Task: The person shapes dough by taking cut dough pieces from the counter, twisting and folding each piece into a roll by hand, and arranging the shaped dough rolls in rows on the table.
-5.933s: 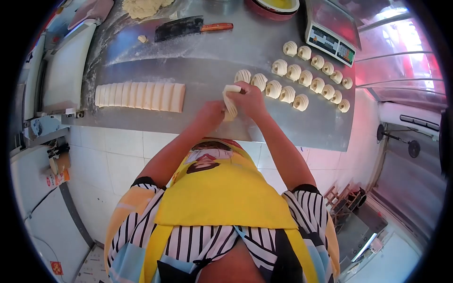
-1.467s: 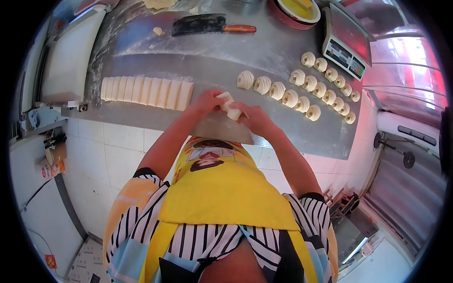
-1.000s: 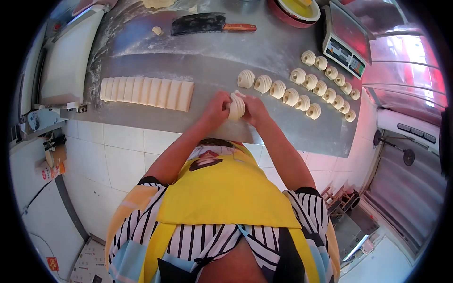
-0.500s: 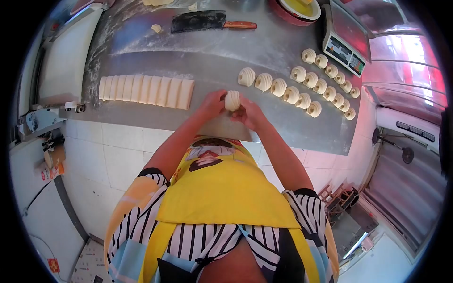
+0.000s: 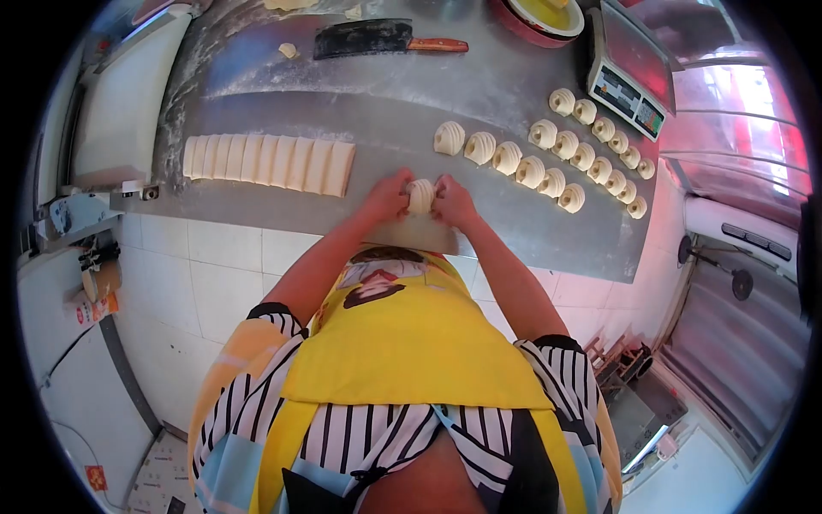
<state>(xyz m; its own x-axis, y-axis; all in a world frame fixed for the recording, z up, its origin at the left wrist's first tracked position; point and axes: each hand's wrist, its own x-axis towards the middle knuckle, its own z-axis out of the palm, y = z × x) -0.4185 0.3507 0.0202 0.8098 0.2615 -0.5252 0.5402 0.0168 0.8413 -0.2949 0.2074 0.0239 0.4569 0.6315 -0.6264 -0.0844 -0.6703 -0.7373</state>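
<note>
Between my two hands, close to the front edge of the metal table [image 5: 282,214], is a ridged, twisted dough roll [image 5: 420,196]. My left hand [image 5: 391,195] grips its left side with bent fingers. On the opposite side, my right hand [image 5: 453,202] has its fingers curled against the dough. To the left lies a row of cut dough strips [image 5: 270,163], pressed side by side. Rightward, several shaped dough rolls [image 5: 506,158] stand in slanting rows.
A cleaver [image 5: 364,39] with a wooden handle lies toward the back. Behind the rolls stand a digital scale [image 5: 629,98] and a red bowl [image 5: 548,36] holding something yellow. A white machine [image 5: 128,94] borders the table's left end. Dough scraps [image 5: 288,50] and flour lie at the back left.
My right hand has shifted up to the roll's right side, its fingers now curled in. The roll sits slightly lower and looks rounder, its ridges turned.
</note>
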